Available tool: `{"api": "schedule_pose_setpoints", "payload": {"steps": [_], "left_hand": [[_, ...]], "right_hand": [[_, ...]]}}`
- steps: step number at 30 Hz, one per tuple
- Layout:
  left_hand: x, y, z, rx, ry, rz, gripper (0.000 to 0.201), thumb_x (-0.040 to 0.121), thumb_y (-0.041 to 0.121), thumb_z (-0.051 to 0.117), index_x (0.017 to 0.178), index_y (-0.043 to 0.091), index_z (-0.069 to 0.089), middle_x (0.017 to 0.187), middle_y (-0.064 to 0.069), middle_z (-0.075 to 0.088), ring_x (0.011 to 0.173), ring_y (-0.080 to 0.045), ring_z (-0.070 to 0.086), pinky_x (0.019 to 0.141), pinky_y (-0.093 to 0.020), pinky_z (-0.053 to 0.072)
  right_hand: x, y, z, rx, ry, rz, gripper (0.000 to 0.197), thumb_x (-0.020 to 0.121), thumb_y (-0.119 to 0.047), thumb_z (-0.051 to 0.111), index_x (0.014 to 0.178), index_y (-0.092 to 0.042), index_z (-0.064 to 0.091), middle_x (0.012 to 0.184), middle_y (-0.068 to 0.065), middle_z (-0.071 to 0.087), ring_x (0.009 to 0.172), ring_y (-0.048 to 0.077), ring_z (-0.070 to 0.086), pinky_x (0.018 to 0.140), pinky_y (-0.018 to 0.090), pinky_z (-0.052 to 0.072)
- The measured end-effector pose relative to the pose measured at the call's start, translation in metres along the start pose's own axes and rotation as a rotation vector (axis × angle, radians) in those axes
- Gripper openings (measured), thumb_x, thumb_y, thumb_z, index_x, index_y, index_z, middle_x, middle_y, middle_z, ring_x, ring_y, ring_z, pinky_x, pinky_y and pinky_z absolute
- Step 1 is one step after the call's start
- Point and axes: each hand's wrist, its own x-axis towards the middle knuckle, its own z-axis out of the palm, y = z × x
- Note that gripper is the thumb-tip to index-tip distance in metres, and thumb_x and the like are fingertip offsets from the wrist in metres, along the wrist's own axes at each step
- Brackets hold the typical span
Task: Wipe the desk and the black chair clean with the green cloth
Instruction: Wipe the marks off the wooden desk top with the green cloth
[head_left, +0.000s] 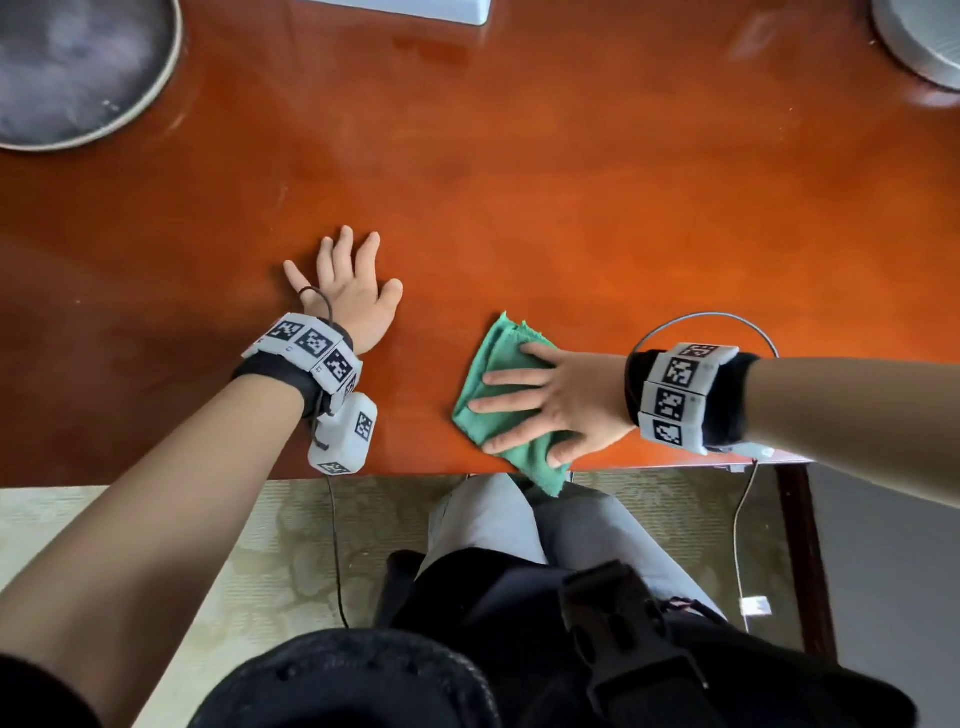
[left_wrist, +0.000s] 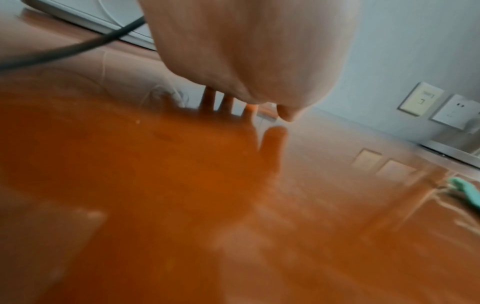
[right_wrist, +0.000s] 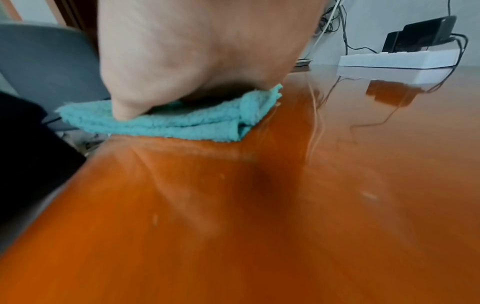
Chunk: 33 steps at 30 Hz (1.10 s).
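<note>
Your right hand (head_left: 566, 400) lies flat on the folded green cloth (head_left: 493, 364), fingers straight and spread, palm pressing it onto the desk (head_left: 571, 208). There is no pinch in that grip: the fingers simply lie across the top of the cloth. The cloth sits at the near edge of the glossy reddish-brown desk, and one corner hangs over the edge above your grey trouser leg (head_left: 483, 514). In the right wrist view the cloth (right_wrist: 182, 123) shows as several stacked layers under your right hand (right_wrist: 202, 51), with its end reaching the desk (right_wrist: 259, 226) edge.

Your left hand (head_left: 348, 291) rests palm down on the bare desk, fingers straight and fanned, holding nothing. It lies to the left of the cloth, near it but apart. The left wrist view shows the left hand (left_wrist: 246, 51) from behind, its fingers mirrored in the polished desk (left_wrist: 182, 226), and a sliver of the green cloth (left_wrist: 465, 191) at the right edge.

At the far left of the desk stands a round dark tray (head_left: 72, 67) with a pale rim. A white power strip (right_wrist: 394, 61) with a black device and cables on it sits at the far side. A grey chair (right_wrist: 49, 61) shows beyond the desk edge in the right wrist view; its full shape is cut off.
</note>
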Motion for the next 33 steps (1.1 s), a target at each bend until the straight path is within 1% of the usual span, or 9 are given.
{"api": "schedule_pose_setpoints", "payload": {"steps": [3,7,11,13,16,21,25,30,33], "left_hand": [[-0.001,0.006,0.001,0.045,0.018,-0.010,0.057,0.100,0.038,0.028,0.152,0.022,0.012,0.160,-0.007,0.000,0.147,-0.024,-0.004,0.111,-0.058,-0.011],[0.000,0.016,0.003,0.008,0.053,-0.061,0.056,0.099,0.038,0.029,0.150,0.018,0.018,0.160,-0.008,0.003,0.147,-0.025,-0.001,0.112,-0.059,-0.010],[-0.002,0.029,0.002,0.002,0.077,-0.074,0.058,0.099,0.038,0.029,0.150,0.013,0.019,0.160,-0.007,0.002,0.146,-0.024,0.001,0.112,-0.059,-0.009],[-0.004,0.038,0.001,0.006,0.068,-0.042,0.057,0.099,0.039,0.029,0.150,0.014,0.019,0.160,-0.006,0.000,0.146,-0.024,0.000,0.112,-0.058,-0.009],[-0.008,0.055,0.001,0.005,0.056,0.056,0.057,0.099,0.038,0.030,0.150,0.015,0.018,0.159,-0.006,-0.001,0.146,-0.023,-0.001,0.113,-0.057,-0.009],[-0.016,0.099,-0.001,0.001,-0.018,0.314,0.058,0.099,0.036,0.036,0.150,0.017,0.015,0.159,-0.004,-0.001,0.145,-0.022,0.002,0.115,-0.052,-0.005],[-0.029,0.145,0.003,0.053,-0.031,0.610,0.058,0.098,0.035,0.041,0.149,0.017,0.020,0.158,-0.004,0.005,0.144,-0.023,0.010,0.117,-0.048,0.001],[-0.050,0.213,0.020,0.240,-0.122,1.011,0.058,0.098,0.033,0.042,0.150,0.021,0.020,0.159,-0.002,0.006,0.145,-0.021,0.011,0.117,-0.041,0.000],[-0.053,0.245,0.030,0.334,-0.191,1.122,0.059,0.100,0.033,0.038,0.152,0.027,0.011,0.160,-0.002,-0.003,0.147,-0.020,-0.001,0.117,-0.038,-0.002]], "right_hand": [[-0.031,0.002,0.010,-0.066,-0.008,-0.017,0.058,0.083,-0.052,0.035,0.140,-0.042,0.033,0.152,-0.004,0.034,0.139,0.023,0.020,0.104,0.059,0.022],[-0.077,0.007,0.022,-0.013,-0.089,0.033,0.059,0.083,-0.049,0.036,0.141,-0.045,0.027,0.153,-0.009,0.027,0.140,0.020,0.017,0.113,0.054,0.013],[-0.107,0.016,0.038,0.180,-0.085,0.292,0.051,0.094,-0.048,0.017,0.140,-0.051,-0.003,0.151,-0.016,-0.020,0.141,0.009,-0.021,0.116,0.049,-0.005],[-0.120,0.022,0.037,0.275,-0.147,0.503,0.043,0.101,-0.042,0.011,0.133,-0.052,-0.014,0.146,-0.018,-0.032,0.138,0.009,-0.028,0.118,0.047,-0.004],[-0.132,0.032,0.034,0.453,-0.090,0.736,0.047,0.103,-0.037,0.015,0.139,-0.050,-0.013,0.154,-0.015,-0.022,0.144,0.012,-0.017,0.119,0.044,0.004],[-0.146,0.031,0.029,0.808,0.181,0.957,0.046,0.103,-0.027,0.032,0.148,-0.033,0.023,0.158,-0.007,0.012,0.145,0.019,0.007,0.117,0.039,0.010],[-0.170,0.025,0.041,0.817,0.460,1.188,0.042,0.099,-0.019,0.042,0.142,-0.019,0.040,0.138,0.012,0.043,0.132,0.027,0.026,0.107,0.033,0.019],[-0.213,0.020,0.075,0.776,0.516,1.526,0.049,0.095,-0.016,0.047,0.142,-0.012,0.038,0.143,0.014,0.038,0.136,0.032,0.021,0.111,0.038,0.018],[-0.240,0.018,0.096,0.781,0.504,1.670,0.051,0.094,-0.017,0.049,0.142,-0.010,0.036,0.145,0.016,0.034,0.136,0.035,0.020,0.111,0.041,0.020]]}}
